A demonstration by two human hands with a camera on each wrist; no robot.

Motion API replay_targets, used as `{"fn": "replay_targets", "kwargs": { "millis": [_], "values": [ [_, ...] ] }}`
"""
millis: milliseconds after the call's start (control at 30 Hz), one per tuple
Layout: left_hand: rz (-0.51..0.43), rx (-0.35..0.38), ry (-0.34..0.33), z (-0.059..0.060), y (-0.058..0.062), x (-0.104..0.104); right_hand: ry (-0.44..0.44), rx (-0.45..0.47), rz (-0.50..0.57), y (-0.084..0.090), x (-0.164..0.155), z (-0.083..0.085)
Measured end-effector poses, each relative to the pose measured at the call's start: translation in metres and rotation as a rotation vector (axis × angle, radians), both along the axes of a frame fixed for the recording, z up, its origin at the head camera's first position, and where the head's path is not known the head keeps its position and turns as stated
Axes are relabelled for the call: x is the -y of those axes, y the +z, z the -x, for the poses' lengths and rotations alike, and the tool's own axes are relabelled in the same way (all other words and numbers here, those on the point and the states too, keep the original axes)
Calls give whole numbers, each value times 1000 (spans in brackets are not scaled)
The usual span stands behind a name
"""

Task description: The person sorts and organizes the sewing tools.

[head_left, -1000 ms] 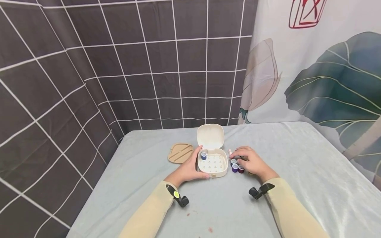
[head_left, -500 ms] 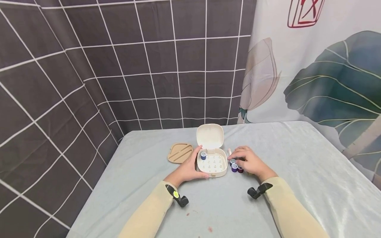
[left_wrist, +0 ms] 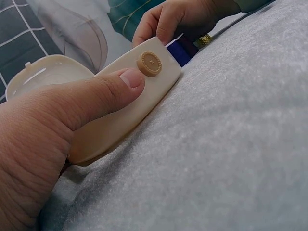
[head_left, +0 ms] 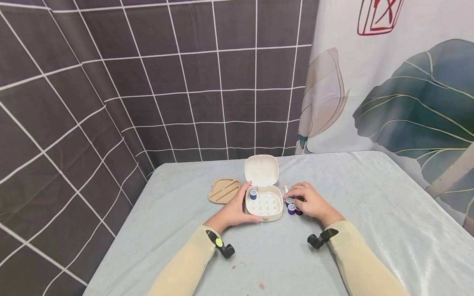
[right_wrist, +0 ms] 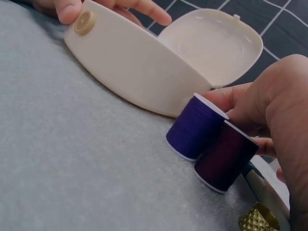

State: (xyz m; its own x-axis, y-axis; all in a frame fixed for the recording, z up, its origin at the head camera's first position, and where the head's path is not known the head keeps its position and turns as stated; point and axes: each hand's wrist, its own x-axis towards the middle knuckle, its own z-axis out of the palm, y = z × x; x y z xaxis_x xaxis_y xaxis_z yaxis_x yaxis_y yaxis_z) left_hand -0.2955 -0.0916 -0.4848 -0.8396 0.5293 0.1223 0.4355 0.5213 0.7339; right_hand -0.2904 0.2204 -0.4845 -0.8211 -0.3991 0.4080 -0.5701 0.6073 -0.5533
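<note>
Little is changing since the earlier frames: the right hand (head_left: 311, 201) is only edging closer over the spools (head_left: 292, 208) just right of the box (head_left: 263, 204), fingers curled around one behind them. The left hand (head_left: 237, 209) is clasping the box's left side, steadying it on the tabletop (head_left: 370, 213).

At the upper right of the head view, a red seal-like mark (head_left: 381, 16) with brush strokes inside stands on the pale leaf-printed curtain (head_left: 392, 90); it is cut off by the frame's top edge and cannot be read; no other lettering, numbers or labels show anywhere.
</note>
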Motion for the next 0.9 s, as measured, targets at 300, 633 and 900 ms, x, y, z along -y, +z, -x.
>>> {"fn": "replay_targets", "kwargs": {
  "millis": [300,633,900],
  "values": [
    [-1,-4,-6,1,1,-2,10,-21,9,2,-1,-1],
    [9,0,1,1,-1,-1,-44,-122,97,0,1,0],
    [15,-9,7,0,-1,-2,-76,-161,121,5,3,1]
  ]
}}
